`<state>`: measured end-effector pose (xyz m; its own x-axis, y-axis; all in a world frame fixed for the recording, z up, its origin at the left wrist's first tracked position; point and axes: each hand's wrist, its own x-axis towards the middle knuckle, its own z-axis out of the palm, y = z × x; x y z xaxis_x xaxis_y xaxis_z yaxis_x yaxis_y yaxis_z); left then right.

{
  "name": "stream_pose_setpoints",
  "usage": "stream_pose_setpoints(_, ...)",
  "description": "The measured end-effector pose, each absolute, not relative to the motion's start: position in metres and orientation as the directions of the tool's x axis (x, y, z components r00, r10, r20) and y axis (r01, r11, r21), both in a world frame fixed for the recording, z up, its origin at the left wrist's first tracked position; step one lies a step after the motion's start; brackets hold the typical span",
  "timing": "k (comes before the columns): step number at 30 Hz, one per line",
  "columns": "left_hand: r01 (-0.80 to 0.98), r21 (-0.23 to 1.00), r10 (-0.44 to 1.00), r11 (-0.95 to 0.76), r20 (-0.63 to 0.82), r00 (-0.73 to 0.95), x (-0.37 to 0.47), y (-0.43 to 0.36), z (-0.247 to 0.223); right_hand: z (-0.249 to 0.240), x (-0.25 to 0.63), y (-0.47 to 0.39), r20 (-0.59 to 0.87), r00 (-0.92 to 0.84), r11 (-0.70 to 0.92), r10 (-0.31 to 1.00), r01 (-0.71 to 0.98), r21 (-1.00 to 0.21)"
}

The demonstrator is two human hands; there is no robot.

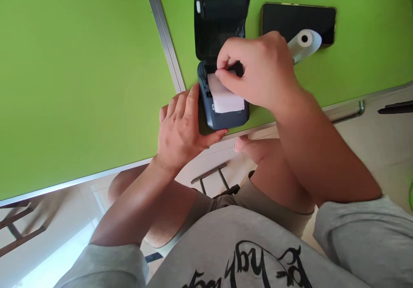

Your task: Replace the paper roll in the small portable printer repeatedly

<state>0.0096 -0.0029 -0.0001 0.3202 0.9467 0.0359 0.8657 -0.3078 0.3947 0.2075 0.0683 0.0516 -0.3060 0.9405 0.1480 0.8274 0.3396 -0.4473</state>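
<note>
A small dark blue-grey portable thermal printer sits near the front edge of the green table. Its black lid is swung up and back. Over the opening and down across its front lies a white paper strip. My left hand grips the printer's left side, with the thumb along its front edge. Above the opening, my right hand pinches at the upper end of the paper, thumb and forefinger together. The hand partly covers the inside of the printer.
To the right, a dark-screened phone lies on the green table. A partly unwound white paper roll stands by it, behind my right wrist. A metal strip crosses the tabletop. My legs and a stool-like frame are below the edge.
</note>
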Motion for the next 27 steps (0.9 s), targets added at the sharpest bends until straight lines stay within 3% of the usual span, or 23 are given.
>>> stream_pose_setpoints(4, 0.865, 0.397, 0.946, -0.308, 0.035, 0.321, 0.009, -0.003, 0.000, 0.071, 0.205, 0.070, -0.140, -0.307, 0.267, 0.941, 0.931, -0.251)
stream_pose_setpoints(8, 0.865, 0.391, 0.945, -0.314, 0.041, 0.325, 0.010, -0.003, 0.000, 0.077, 0.209, 0.077, -0.296, -0.370, 0.278, 0.880, 0.909, -0.310)
stream_pose_setpoints(10, 0.866, 0.388, 0.944, -0.315, 0.035, 0.327, 0.010, -0.002, 0.000, 0.076, 0.213, 0.079, -0.281, -0.392, 0.274, 0.876, 0.885, -0.377)
stream_pose_setpoints(13, 0.864, 0.398, 0.945, -0.308, 0.021, 0.327, 0.010, -0.002, 0.000, 0.072, 0.221, 0.075, -0.145, -0.422, 0.282, 0.895, 0.788, -0.548)
stream_pose_setpoints(15, 0.861, 0.412, 0.948, -0.299, 0.022, 0.319, 0.010, -0.002, -0.001, 0.067, 0.229, 0.070, 0.061, -0.424, 0.325, 0.904, 0.587, -0.741)
stream_pose_setpoints(17, 0.856, 0.427, 0.951, -0.291, 0.028, 0.309, 0.010, -0.002, -0.001, 0.060, 0.237, 0.065, 0.217, -0.258, 0.296, 0.942, 0.326, -0.898)
stream_pose_setpoints(19, 0.851, 0.440, 0.952, -0.287, 0.034, 0.304, 0.010, -0.002, -0.001, 0.053, 0.243, 0.064, 0.163, -0.020, 0.164, 0.986, 0.134, -0.977)
stream_pose_setpoints(21, 0.846, 0.449, 0.952, -0.288, 0.038, 0.304, 0.010, -0.002, -0.001, 0.044, 0.246, 0.066, 0.021, 0.158, 0.013, 0.987, 0.054, -0.998)
stream_pose_setpoints(24, 0.845, 0.450, 0.951, -0.289, 0.036, 0.306, 0.009, -0.002, 0.000, 0.028, 0.245, 0.074, -0.014, 0.330, -0.039, 0.944, 0.069, -0.997)
stream_pose_setpoints(27, 0.850, 0.442, 0.952, -0.285, 0.028, 0.304, 0.010, -0.002, 0.000, 0.013, 0.242, 0.078, 0.007, 0.336, -0.049, 0.942, 0.158, -0.986)
